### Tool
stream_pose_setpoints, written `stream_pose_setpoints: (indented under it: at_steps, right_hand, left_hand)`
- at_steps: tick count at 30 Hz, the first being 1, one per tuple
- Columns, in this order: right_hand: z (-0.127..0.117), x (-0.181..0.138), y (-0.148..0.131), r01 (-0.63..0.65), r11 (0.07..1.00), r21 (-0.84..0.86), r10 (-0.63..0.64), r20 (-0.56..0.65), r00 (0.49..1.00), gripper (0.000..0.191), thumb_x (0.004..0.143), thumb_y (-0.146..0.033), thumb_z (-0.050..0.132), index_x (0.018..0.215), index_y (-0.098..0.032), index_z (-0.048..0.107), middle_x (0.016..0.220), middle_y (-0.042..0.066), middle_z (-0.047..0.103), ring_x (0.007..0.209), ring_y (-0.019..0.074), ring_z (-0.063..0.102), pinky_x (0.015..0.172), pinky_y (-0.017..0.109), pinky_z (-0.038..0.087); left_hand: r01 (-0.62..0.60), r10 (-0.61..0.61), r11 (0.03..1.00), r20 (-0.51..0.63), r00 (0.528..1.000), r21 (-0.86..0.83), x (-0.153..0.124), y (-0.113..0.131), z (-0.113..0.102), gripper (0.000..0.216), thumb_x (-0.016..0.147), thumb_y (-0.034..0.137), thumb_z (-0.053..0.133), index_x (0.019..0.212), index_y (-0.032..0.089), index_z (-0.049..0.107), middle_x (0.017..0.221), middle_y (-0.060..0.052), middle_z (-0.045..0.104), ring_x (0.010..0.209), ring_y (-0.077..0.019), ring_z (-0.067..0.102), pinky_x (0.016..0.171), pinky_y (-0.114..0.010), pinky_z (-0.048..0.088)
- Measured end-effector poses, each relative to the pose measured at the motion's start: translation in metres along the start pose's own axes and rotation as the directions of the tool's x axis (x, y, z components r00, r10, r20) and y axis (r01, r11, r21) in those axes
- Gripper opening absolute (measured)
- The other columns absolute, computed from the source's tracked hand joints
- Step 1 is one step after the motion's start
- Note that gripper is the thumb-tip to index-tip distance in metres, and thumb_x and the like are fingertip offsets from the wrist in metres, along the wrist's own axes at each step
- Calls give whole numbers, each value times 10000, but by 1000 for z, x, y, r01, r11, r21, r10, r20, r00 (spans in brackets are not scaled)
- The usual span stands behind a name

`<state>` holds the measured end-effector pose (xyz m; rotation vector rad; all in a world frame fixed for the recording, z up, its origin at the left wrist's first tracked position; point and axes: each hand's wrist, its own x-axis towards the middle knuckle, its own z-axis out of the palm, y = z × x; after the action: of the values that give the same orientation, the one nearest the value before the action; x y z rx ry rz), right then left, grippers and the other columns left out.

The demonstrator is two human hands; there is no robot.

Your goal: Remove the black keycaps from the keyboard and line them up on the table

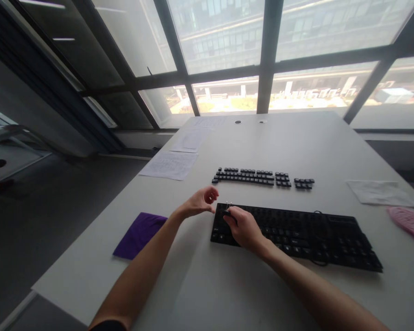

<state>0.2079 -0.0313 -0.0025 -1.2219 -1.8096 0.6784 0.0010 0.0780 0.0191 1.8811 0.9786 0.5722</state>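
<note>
And here we are at the left end of the keyboard (286,220), lying flat on the desk (186,294), nearest the person. The right hand (244,225) is busy there, thumb and fingers pinched together on what looks like a wire puller (228,207), its wires poking past the fingertips; whether a key sits in it, I can't tell. The left hand (196,203) hovers just beside, thumb and fingers apart, apparently holding nothing.

Good form, I'd say, means wires square on one key and a straight, even lift; a sideways twist could strain the stem. That free left hand would serve well bracing the keyboard's end.

Now the tally! Two hands, one puller, one keyboard. Behind it, loose keys (244,179) in three blocks, too small for a sure count. One purple cloth (140,235) beyond the left forearm, one white cloth (381,192) and one pink item (407,221) far right, at least three papers (169,165) on the left, two round fittings (238,122) at the far edge.
</note>
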Motion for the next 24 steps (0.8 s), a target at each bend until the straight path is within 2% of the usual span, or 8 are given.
stream_pose_setpoints:
  at_steps: [1, 3, 5, 7, 12, 24]
  right_hand:
    - [0, 0, 0, 11, 1000, -10, -11, 11, 1000, 192, 948, -221, 537, 757, -214, 540, 784, 33, 631, 687, 179, 556, 639, 258, 369]
    - [0, -1, 0, 22, 1000, -18, -21, 26, 999, 203, 948, -215, 535, 746, -215, 523, 779, 28, 619, 684, 175, 545, 641, 257, 365]
    - [0, -1, 0, 19, 1000, -20, -19, 23, 1000, 208, 946, -212, 540, 739, -215, 515, 775, 25, 611, 686, 174, 540, 644, 257, 364]
    - [0, -2, 0, 15, 1000, -17, -15, 17, 1000, 209, 944, -210, 542, 737, -213, 514, 772, 25, 606, 687, 173, 537, 647, 258, 367]
    - [-1, -3, 0, 26, 1000, -7, -25, 38, 999, 192, 955, -212, 529, 763, -213, 528, 778, 26, 601, 703, 172, 549, 663, 256, 385]
    - [-2, -3, -1, 29, 999, -33, -27, 40, 999, 209, 959, -227, 524, 752, -218, 509, 774, 22, 589, 689, 170, 532, 650, 257, 375]
  left_hand:
    - [2, -1, 1000, -25, 1000, 17, 6, -4, -6, 484, 633, 424, 848, 966, 166, 611, 837, -22, 628, 686, -129, 554, 614, -239, 458]
    - [48, -23, 991, -190, 981, 126, 18, -12, -10, 361, 711, 423, 793, 897, 167, 620, 804, -20, 642, 673, -136, 562, 629, -253, 459]
    - [150, -44, 957, -388, 920, 247, 30, -21, -8, 285, 736, 383, 775, 856, 168, 632, 774, -21, 657, 662, -148, 572, 647, -272, 459]
    - [231, -51, 922, -495, 867, 310, 40, -31, -3, 256, 728, 349, 781, 858, 166, 656, 749, -22, 669, 659, -159, 586, 664, -283, 459]
    - [257, -32, 900, -537, 843, 351, 49, -44, 0, 202, 744, 339, 759, 836, 166, 714, 725, -34, 687, 678, -176, 608, 674, -287, 453]
    - [235, 24, 894, -565, 824, 381, 51, -53, 0, 180, 806, 349, 700, 845, 182, 755, 760, -52, 722, 683, -177, 610, 694, -294, 464]
